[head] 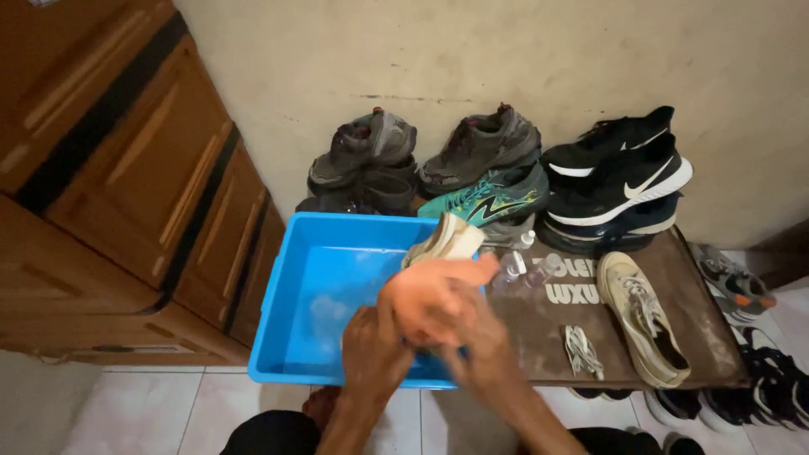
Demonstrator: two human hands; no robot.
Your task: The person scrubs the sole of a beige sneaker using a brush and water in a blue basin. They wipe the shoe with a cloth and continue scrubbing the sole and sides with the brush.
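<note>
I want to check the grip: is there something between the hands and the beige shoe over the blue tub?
Yes. An orange cloth is between both hands and the shoe. The left hand and right hand press the cloth over the tub.

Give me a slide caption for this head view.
Both hands pull an orange glove on over a blue tub.

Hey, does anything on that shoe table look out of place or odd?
One beige shoe lies alone with its laces out; the loose laces sit bundled beside it. Its likely partner rests in the blue tub, behind both hands.
</note>
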